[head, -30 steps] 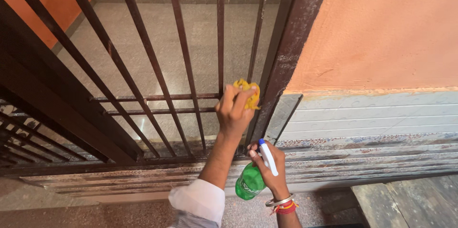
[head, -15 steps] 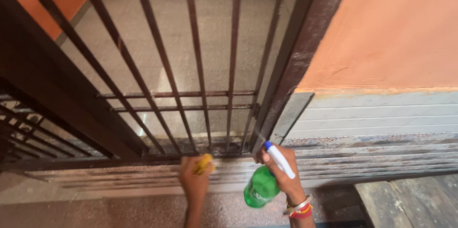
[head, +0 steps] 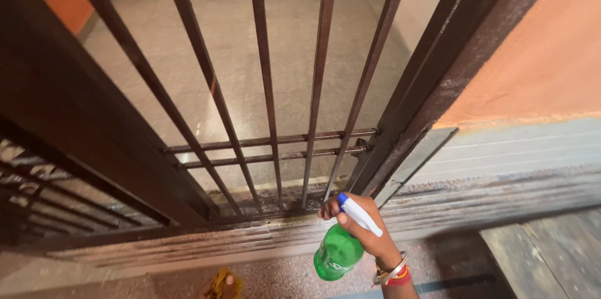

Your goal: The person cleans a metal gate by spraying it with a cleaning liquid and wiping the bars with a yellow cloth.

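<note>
My right hand (head: 360, 227) grips a green spray bottle (head: 338, 252) with a white and blue trigger head, held close to the bottom of a dark rusty metal gate (head: 269, 142). The nozzle points at the foot of the gate's bars. My left hand (head: 224, 285) is low at the bottom edge of the view, mostly cut off, with a yellow cloth (head: 219, 280) in it. It is well below the gate's bottom rail. Bangles sit on my right wrist.
The gate's thick frame post (head: 451, 67) leans across the right side, against an orange wall (head: 538, 55) with a grey painted band below. A second barred section (head: 56, 186) stands at the left. Behind the bars lies a speckled floor (head: 238, 73).
My left hand with the yellow cloth has dropped from the gate's cross rails down to the bottom edge of the view. The spray bottle stays near the gate's foot.
</note>
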